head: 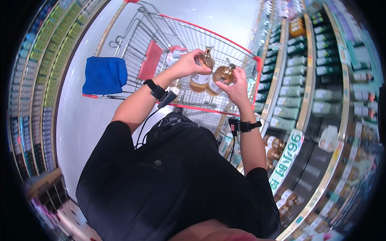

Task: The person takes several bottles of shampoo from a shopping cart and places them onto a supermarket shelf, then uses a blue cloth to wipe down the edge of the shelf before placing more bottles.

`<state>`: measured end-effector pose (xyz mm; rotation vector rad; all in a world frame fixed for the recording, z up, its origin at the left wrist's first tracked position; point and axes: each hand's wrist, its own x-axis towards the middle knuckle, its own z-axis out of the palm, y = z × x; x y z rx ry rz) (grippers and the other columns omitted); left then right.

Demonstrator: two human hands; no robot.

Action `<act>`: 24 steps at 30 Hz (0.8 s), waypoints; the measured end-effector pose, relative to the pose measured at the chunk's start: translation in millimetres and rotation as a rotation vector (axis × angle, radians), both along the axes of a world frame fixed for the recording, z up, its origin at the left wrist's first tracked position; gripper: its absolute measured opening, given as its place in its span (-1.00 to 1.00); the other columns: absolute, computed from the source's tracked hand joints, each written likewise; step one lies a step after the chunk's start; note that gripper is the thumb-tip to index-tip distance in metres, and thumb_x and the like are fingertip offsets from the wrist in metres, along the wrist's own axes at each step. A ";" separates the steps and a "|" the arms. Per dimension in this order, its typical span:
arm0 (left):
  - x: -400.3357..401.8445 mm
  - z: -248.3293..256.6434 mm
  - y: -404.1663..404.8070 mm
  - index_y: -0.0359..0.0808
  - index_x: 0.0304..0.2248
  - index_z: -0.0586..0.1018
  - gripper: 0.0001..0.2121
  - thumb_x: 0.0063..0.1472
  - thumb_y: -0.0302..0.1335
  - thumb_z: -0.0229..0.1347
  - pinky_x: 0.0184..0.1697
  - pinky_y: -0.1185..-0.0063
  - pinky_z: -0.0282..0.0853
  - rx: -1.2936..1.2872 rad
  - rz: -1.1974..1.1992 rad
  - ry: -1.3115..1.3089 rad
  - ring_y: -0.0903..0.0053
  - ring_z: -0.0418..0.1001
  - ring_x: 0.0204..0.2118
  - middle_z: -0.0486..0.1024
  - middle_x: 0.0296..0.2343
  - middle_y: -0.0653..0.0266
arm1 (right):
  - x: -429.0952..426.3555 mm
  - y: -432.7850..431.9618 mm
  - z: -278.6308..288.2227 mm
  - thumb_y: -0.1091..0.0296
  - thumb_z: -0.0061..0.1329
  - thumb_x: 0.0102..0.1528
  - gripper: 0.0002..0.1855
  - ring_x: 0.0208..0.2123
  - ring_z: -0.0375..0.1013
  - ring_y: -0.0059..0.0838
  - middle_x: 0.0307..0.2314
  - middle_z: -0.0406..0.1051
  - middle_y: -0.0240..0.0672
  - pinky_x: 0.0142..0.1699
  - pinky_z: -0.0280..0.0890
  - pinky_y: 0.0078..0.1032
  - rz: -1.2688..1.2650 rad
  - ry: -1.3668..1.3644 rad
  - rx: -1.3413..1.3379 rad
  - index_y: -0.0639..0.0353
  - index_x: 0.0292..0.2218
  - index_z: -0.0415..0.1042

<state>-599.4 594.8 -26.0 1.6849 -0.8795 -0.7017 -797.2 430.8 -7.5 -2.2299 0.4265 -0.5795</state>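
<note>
My left hand (193,64) grips a clear pump bottle (200,79) of amber liquid near its shoulder, with the thumb across the front. Around the upper side of a second, similar pump bottle (214,86), the fingers of my right hand (236,86) are closed. Both bottles have white labels with writing and tilt slightly, side by side, over the wire shopping cart (181,104). Their lower ends appear close together; whether they touch the cart floor I cannot tell. Another amber bottle (175,88) is inside the cart, partly hidden behind my left forearm.
A blue cloth (105,75) hangs over the cart's handle side. Inside the cart, a pink-and-white package (177,54) lies beyond my left wrist. Shelves of green bottles (294,80) stand close on the right, with amber bottles (286,200) lower down. More stocked shelves (42,66) line the left.
</note>
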 end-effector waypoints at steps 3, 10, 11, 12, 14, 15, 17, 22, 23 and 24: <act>31.8 -26.9 13.1 -0.43 0.04 0.46 -0.30 -0.05 -0.31 0.47 0.05 0.48 0.39 0.111 0.055 -0.138 0.44 0.48 -0.06 0.55 -0.18 0.16 | 54.1 -1.5 -49.8 0.23 0.47 -0.21 -0.25 -0.14 0.45 -0.33 -0.12 0.31 -0.18 -0.02 0.41 -0.45 0.101 0.121 0.127 0.38 -0.05 0.42; 72.8 -161.2 16.1 -0.39 -0.04 0.52 -0.43 -0.06 -0.44 0.46 -0.11 0.53 0.47 0.251 0.070 0.486 0.52 0.56 -0.21 0.61 -0.27 0.20 | 93.1 -27.6 -185.8 0.19 0.45 -0.15 -0.26 -0.14 0.46 -0.41 -0.08 0.33 -0.22 -0.02 0.42 -0.45 0.107 0.408 0.599 0.31 0.01 0.45; 70.9 -177.1 14.9 -0.39 -0.04 0.52 -0.43 -0.06 -0.44 0.46 -0.11 0.53 0.47 0.265 0.077 0.493 0.52 0.56 -0.21 0.61 -0.27 0.20 | 95.3 -35.4 -209.3 0.22 0.44 -0.15 -0.28 -0.13 0.46 -0.42 -0.10 0.35 -0.23 -0.02 0.41 -0.45 0.175 0.482 0.664 0.31 -0.01 0.46; 74.4 -202.3 9.9 -0.39 -0.06 0.54 -0.43 -0.08 -0.41 0.47 -0.12 0.52 0.47 0.333 0.028 0.402 0.51 0.57 -0.24 0.62 -0.28 0.21 | 106.9 -44.7 -227.1 0.25 0.44 -0.15 -0.31 -0.13 0.46 -0.43 -0.12 0.37 -0.24 -0.01 0.41 -0.45 0.246 0.545 0.724 0.31 -0.02 0.47; 87.5 -247.0 1.0 -0.37 -0.11 0.58 -0.43 -0.13 -0.33 0.49 -0.14 0.50 0.48 0.449 -0.028 0.253 0.46 0.60 -0.27 0.64 -0.30 0.19 | 127.6 -50.3 -241.4 0.39 0.41 -0.13 -0.39 -0.15 0.48 -0.48 -0.20 0.47 -0.31 -0.02 0.41 -0.46 0.256 0.579 0.763 0.28 -0.04 0.49; 88.2 -269.8 -7.3 -0.36 -0.14 0.59 -0.42 -0.16 -0.28 0.50 -0.14 0.48 0.49 0.502 -0.065 0.203 0.42 0.61 -0.28 0.64 -0.31 0.17 | 125.9 -57.5 -283.6 0.44 0.39 -0.12 -0.41 -0.15 0.49 -0.50 -0.22 0.50 -0.33 -0.02 0.41 -0.47 0.212 0.594 0.765 0.27 -0.04 0.48; 84.9 -320.8 -13.4 -0.36 -0.17 0.61 -0.41 -0.19 -0.22 0.49 -0.14 0.46 0.49 0.527 -0.057 0.193 0.29 0.62 -0.25 0.64 -0.33 0.08 | 138.5 -61.8 -318.7 0.45 0.38 -0.10 -0.42 -0.17 0.50 -0.51 -0.21 0.52 -0.34 -0.01 0.41 -0.48 0.197 0.632 0.925 0.27 -0.03 0.47; 88.1 -398.7 -44.9 -0.28 -0.26 0.63 -0.50 -0.11 -0.09 0.41 -0.18 0.35 0.47 0.792 -0.173 -0.033 0.17 0.57 -0.29 0.62 -0.38 0.08 | 142.8 -66.3 -438.1 0.41 0.35 -0.05 -0.40 -0.17 0.51 -0.54 -0.19 0.53 -0.34 -0.02 0.39 -0.50 0.062 0.750 1.164 0.28 0.00 0.41; 86.2 -410.6 -47.9 -0.25 -0.29 0.65 -0.51 -0.09 -0.03 0.36 -0.17 0.31 0.46 0.881 -0.171 -0.177 0.11 0.55 -0.26 0.61 -0.38 0.07 | 139.3 -64.5 -450.7 0.37 0.34 -0.04 -0.38 -0.16 0.50 -0.55 -0.16 0.52 -0.35 -0.04 0.38 -0.50 0.062 0.743 1.129 0.29 0.02 0.40; 87.7 -422.2 -49.6 -0.23 -0.23 0.65 -0.47 -0.05 0.05 0.28 0.00 0.22 0.35 0.951 -0.231 -0.140 0.09 0.45 -0.04 0.59 -0.22 0.07 | 137.8 -61.2 -464.4 0.30 0.34 -0.03 -0.35 -0.16 0.49 -0.51 -0.17 0.52 -0.31 -0.03 0.38 -0.48 0.082 0.774 1.100 0.30 0.04 0.38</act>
